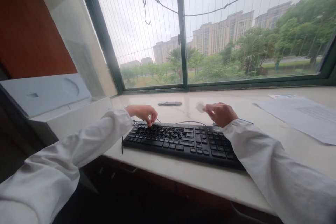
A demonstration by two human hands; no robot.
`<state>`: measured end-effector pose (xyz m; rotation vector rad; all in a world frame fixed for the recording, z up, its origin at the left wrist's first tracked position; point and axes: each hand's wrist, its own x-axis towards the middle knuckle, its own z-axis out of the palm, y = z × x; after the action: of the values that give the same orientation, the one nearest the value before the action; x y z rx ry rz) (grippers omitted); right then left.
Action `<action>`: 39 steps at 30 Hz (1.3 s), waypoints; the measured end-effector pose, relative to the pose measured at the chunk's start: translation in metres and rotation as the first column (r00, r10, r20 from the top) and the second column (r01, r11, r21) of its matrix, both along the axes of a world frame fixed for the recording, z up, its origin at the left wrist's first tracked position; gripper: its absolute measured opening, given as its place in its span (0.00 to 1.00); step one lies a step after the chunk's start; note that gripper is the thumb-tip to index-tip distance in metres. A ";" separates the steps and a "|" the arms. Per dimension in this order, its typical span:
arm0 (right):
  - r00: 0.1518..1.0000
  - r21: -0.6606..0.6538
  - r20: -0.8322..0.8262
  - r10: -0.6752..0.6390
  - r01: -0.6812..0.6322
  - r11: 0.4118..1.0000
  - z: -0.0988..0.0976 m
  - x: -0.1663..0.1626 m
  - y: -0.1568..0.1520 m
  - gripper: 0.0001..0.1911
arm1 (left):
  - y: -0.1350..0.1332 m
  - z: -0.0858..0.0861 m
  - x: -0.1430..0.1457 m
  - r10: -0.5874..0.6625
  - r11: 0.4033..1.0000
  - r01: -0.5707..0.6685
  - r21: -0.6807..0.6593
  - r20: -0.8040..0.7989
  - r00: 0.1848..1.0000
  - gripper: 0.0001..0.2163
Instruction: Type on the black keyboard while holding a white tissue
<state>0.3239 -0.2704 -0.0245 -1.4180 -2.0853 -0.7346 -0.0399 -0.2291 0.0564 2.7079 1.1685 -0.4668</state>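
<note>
A black keyboard (pixel 162 138) lies along the front of the white counter; many of its keys look like bare sockets without caps. My left hand (pixel 144 112) is at its upper left, fingers pinched together and pointing down at the keys. Something small and thin may be between those fingertips, too small to name. Beyond the keyboard's right part, my right hand (pixel 222 113) is closed on a small white wad (pixel 201 107), blurred, perhaps tissue or cotton. The wad is held off the keyboard, to the left of the fingers.
A thin grey strip-like object (pixel 169 103) lies behind the keyboard. Paper sheets (pixel 299 113) rest on the right. An open white box (pixel 76 113) stands at the left. A black cable (pixel 190 122) runs behind the keyboard, and a green-framed window (pixel 185 42) closes off the back.
</note>
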 end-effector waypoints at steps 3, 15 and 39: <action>1.000 0.014 0.000 -0.004 0.004 1.000 -0.004 0.003 0.004 0.14 | 0.005 -0.001 -0.004 0.007 0.997 -0.008 -0.081 -0.014 1.000 0.12; 0.998 -0.006 -0.024 -0.059 0.059 0.998 -0.002 0.004 0.001 0.13 | 0.025 -0.009 -0.006 0.031 0.946 -0.027 -0.323 0.009 0.999 0.21; 0.997 -0.034 -0.038 -0.064 0.062 0.997 -0.004 0.010 0.004 0.14 | -0.004 -0.006 -0.013 -0.059 0.985 0.079 -0.152 0.133 0.989 0.21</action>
<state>0.3341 -0.2668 -0.0281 -1.5100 -2.0394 -0.6947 -0.0527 -0.2334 0.0503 2.6062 0.9654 -0.3707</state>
